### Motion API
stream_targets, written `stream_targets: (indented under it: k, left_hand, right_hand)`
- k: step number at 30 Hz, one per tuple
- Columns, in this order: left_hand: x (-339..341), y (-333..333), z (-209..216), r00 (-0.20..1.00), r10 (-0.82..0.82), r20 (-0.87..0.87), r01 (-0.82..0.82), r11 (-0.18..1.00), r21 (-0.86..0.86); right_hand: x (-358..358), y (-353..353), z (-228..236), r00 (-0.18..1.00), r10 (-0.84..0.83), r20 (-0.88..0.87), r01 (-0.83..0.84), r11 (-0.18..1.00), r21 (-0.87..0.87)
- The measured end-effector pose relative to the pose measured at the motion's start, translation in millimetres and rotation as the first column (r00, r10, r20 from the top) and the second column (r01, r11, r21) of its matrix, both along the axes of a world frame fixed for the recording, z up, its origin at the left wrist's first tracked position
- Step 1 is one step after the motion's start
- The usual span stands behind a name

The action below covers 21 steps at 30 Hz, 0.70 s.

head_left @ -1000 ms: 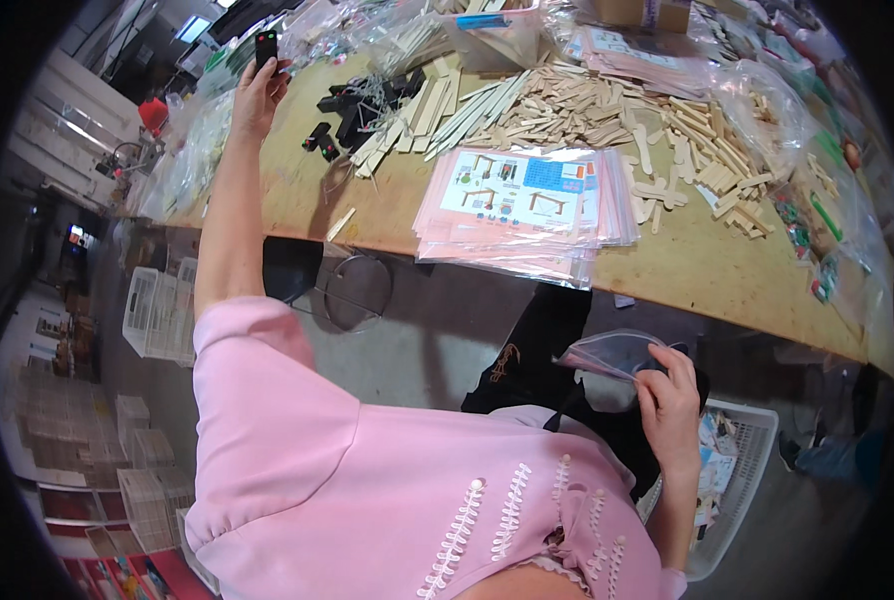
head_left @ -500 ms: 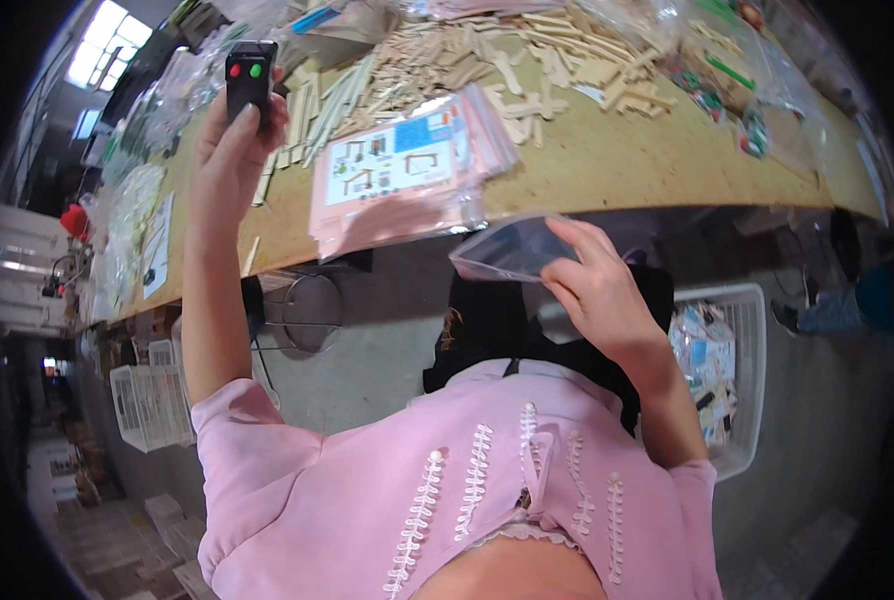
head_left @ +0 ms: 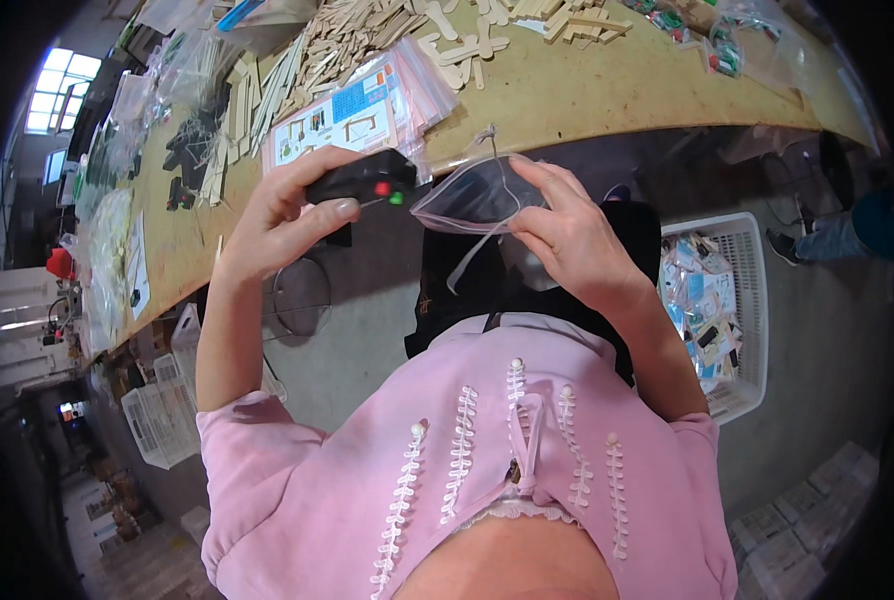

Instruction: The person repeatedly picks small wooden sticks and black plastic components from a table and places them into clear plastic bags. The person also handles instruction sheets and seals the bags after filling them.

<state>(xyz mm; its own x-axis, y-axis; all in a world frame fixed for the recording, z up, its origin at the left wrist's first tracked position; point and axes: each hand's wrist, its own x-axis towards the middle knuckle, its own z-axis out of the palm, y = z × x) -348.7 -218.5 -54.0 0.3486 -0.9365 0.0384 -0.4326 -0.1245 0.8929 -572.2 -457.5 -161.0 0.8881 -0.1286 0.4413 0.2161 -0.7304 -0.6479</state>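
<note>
Now drawn closer together, bringing black box (head_left: 360,178) clasped in left grip (head_left: 280,220) near clear bag (head_left: 464,203) pinched in right grip (head_left: 574,238).

- A window (head_left: 62,92) glares white at my upper left.
- My bench (head_left: 587,95) is well lit; the floor (head_left: 817,320) below is dimmer.
- Fisheye curves the bench's edge toward black corners.

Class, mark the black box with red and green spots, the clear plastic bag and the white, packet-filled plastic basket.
Black box (head_left: 362,177): head view, middle of its dark casing.
Clear plastic bag (head_left: 467,200): head view, its middle.
White basket (head_left: 752,300): head view, right wall.
</note>
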Motion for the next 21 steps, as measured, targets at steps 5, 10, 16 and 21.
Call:
stream_targets:
  k: [5,10,16,21]
  left_hand:
    - [-12,-27,2,0.866,-0.303,0.398,0.211,0.943,0.258]
    - [-42,-65,-11,0.64,-0.485,0.596,0.112,0.826,0.552]
    - [-41,-66,-40,0.657,-0.416,0.629,0.304,0.91,0.283]
    - [65,-47,-39,0.898,0.066,0.436,-0.096,0.994,0.046]
  right_hand:
    - [1,7,-2,1.0,0.019,-0.008,-0.02,0.999,-0.045]
    - [7,24,-4,0.998,0.048,0.045,-0.044,0.996,-0.081]
    - [6,25,4,0.997,0.064,0.032,-0.058,0.985,-0.163]
    - [-8,13,16,0.998,-0.059,0.027,0.062,0.988,-0.143]
